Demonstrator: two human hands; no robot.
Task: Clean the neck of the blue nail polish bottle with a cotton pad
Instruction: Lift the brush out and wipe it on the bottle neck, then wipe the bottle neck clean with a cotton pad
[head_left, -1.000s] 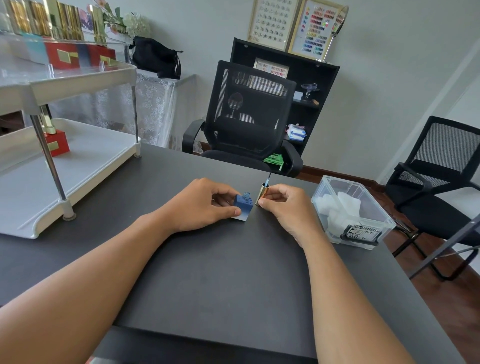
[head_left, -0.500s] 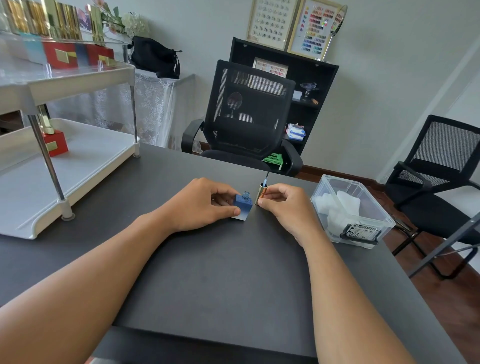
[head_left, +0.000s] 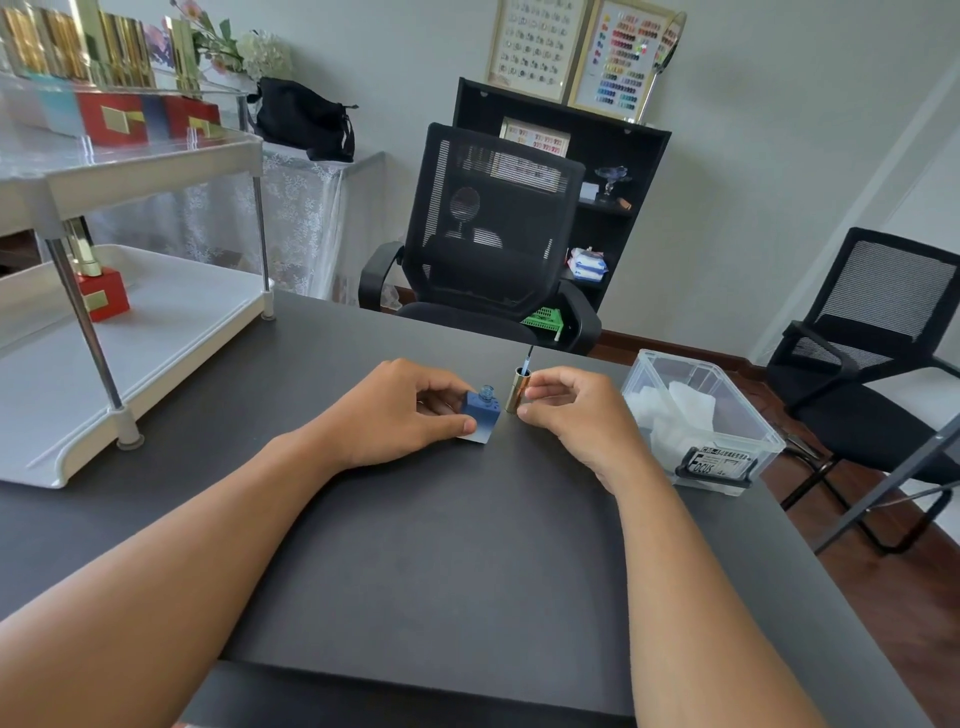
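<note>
- Little has changed since 1 second ago: our left hand (head_left: 395, 410) fingers still pinch the square blue glass nail polish bottle (head_left: 480, 415) upright on the dark bench (head_left: 441, 561).
- Our right hand (head_left: 576, 410) still stands its gold cylindrical brush cap (head_left: 518, 389) beside it.
- Neck bare; pads wait in the clear plastic box (head_left: 727, 441).
</note>
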